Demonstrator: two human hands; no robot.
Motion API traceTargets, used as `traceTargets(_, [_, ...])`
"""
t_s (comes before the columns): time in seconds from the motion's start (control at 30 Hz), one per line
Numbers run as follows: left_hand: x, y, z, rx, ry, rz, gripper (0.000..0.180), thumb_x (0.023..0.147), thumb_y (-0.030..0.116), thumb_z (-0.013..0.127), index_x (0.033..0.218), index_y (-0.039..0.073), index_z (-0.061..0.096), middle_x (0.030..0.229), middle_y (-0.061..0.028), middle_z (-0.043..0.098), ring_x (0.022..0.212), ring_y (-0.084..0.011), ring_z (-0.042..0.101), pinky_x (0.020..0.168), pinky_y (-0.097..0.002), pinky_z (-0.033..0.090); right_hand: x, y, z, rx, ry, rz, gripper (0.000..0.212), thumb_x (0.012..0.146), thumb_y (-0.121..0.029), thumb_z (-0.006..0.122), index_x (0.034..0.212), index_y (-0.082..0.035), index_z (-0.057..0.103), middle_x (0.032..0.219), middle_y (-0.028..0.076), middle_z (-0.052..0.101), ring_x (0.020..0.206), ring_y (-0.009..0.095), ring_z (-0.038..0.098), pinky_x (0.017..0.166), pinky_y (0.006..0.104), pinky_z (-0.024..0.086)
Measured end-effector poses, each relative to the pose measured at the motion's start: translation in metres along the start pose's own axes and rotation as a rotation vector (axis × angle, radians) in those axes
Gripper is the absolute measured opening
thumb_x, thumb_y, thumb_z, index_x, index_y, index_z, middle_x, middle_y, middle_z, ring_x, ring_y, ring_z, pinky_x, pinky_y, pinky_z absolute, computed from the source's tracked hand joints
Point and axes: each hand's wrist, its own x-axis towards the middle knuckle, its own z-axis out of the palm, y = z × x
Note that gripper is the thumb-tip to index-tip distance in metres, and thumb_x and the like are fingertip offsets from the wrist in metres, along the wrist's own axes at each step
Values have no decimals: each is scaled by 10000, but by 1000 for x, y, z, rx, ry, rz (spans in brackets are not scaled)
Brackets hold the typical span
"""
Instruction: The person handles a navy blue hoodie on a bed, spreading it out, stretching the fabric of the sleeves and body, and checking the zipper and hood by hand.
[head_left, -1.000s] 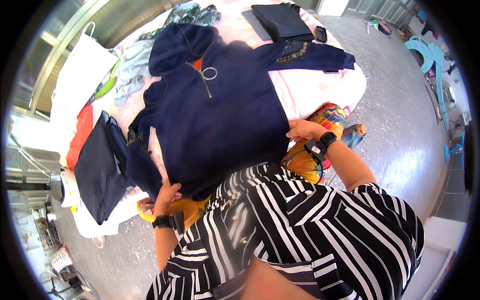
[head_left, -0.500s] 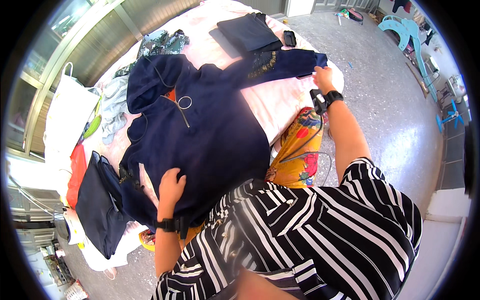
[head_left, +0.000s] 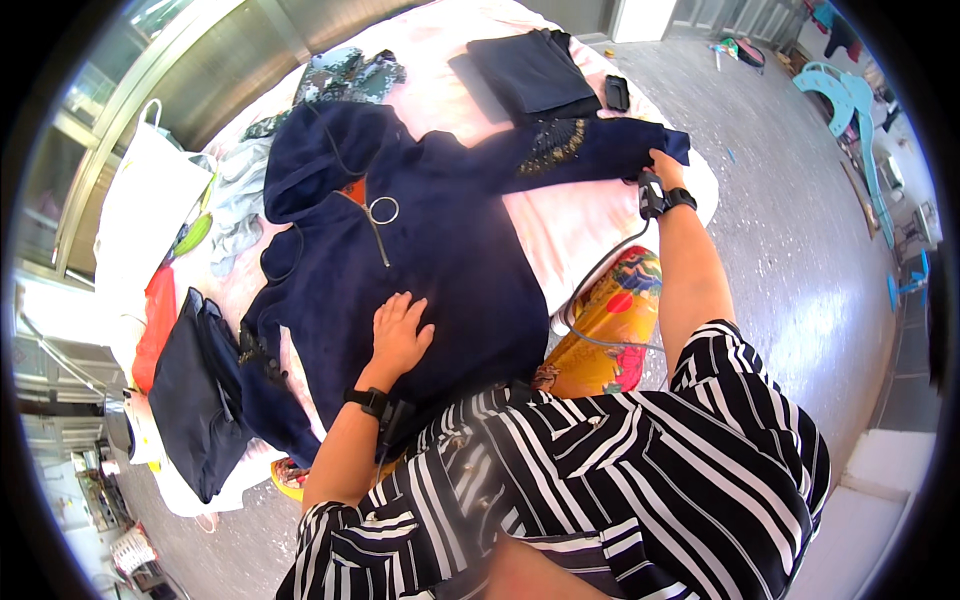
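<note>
A navy hooded sweatshirt [head_left: 450, 260] lies spread on a bed with a pale pink cover [head_left: 535, 225]. It has a half zip with a large ring pull [head_left: 384, 210], and gold decoration [head_left: 553, 147] on the sleeve stretched to the right. My left hand [head_left: 402, 335] rests flat on the lower front, fingers apart. At the end of that sleeve, my right hand [head_left: 666, 170] is closed on the cuff, its fingertips partly hidden. The other sleeve [head_left: 270, 385] hangs down toward the near left.
Folded dark trousers [head_left: 530, 75] and a small black case [head_left: 616, 93] lie at the far side. Camouflage cloth [head_left: 350, 75], grey cloth [head_left: 240, 195], a white bag [head_left: 150, 195] and dark garments [head_left: 200, 400] lie left. A cable [head_left: 600, 270] hangs from my right wrist.
My left hand has moved right and farther up the sweatshirt front, and its fingers have spread flat. My right hand stays at the cuff. The whole view has shifted slightly.
</note>
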Motion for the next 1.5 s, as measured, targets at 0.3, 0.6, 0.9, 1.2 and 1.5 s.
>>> traceTargets(0.3, [-3, -2, 7, 4, 77, -12, 419, 714, 278, 555, 1094, 108, 514, 1176, -135, 435, 1128, -296, 365, 944, -426, 247, -13, -79, 6, 752, -628, 44, 277, 755, -75, 454, 1013, 27, 453, 964, 151, 532, 916, 267, 508, 828, 419, 379])
traceTargets(0.6, [2, -1, 8, -49, 122, 22, 420, 710, 277, 560, 1095, 117, 516, 1185, -131, 430, 1135, -290, 361, 947, -423, 247, 11, -55, -37, 742, -110, 187, 276, 784, 8, 326, 1027, 13, 455, 1124, 131, 504, 1027, 269, 484, 944, 462, 299])
traceTargets(0.9, [-1, 2, 3, -30, 74, -6, 426, 711, 278, 558, 1102, 116, 510, 1178, -126, 440, 1146, -283, 354, 959, -421, 237, 104, -19, -57, 115, -308, -217, 122, 775, -103, 445, 782, -22, 536, 764, 114, 604, 681, 259, 589, 645, 390, 479])
traceTargets(1.2, [-11, -2, 0, 36, 73, -39, 425, 701, 263, 557, 1087, 89, 522, 1167, -138, 445, 1136, -295, 357, 951, -414, 243, 64, 59, -20, 144, -24, -49, 168, 675, -157, 604, 641, -4, 544, 554, 101, 530, 504, 212, 527, 447, 319, 401])
traceTargets(1.5, [4, 1, 9, -10, 118, 56, 425, 696, 263, 559, 1081, 87, 521, 1159, -140, 447, 1125, -297, 365, 941, -415, 252, 16, -2, -36, 5, -57, -30, 346, 715, -260, 643, 901, 17, 549, 769, 72, 530, 652, 195, 525, 497, 323, 470])
